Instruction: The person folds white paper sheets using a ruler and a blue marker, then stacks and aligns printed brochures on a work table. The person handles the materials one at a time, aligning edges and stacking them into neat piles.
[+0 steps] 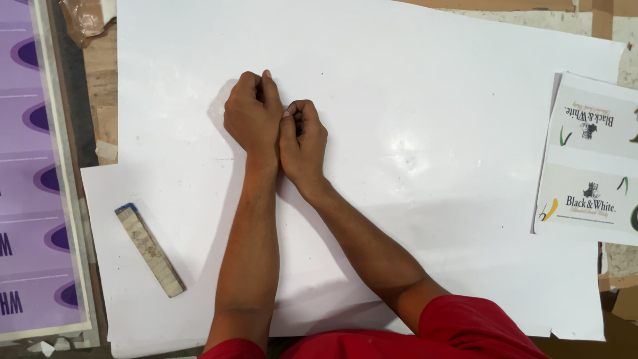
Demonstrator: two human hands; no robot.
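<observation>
Red sleeves (pixel 458 329) at the bottom edge of the frame give way to two bare forearms reaching up onto a large white sheet (pixel 425 100) that covers most of the work surface. Left hand (pixel 252 119) and right hand (pixel 303 141) meet just left of centre, wrists touching, both curled into loose fists with the knuckles pressed down on the sheet; whether anything small is pinched between the fingers cannot be told. By the look of it the work is at an early stage (the sheet lies flat, uncut and unmarked as far as can be seen). Its long axis runs left to right across the frame, tilted slightly, its right end lying lower than its left. A long stone-coloured block (pixel 150 250) with a blue end lies untouched at lower left, angled from upper left to lower right, well apart from the hands. Printed label sheets (pixel 591 159) rest at the right edge, a purple printed board (pixel 33 173) along the left.
</observation>
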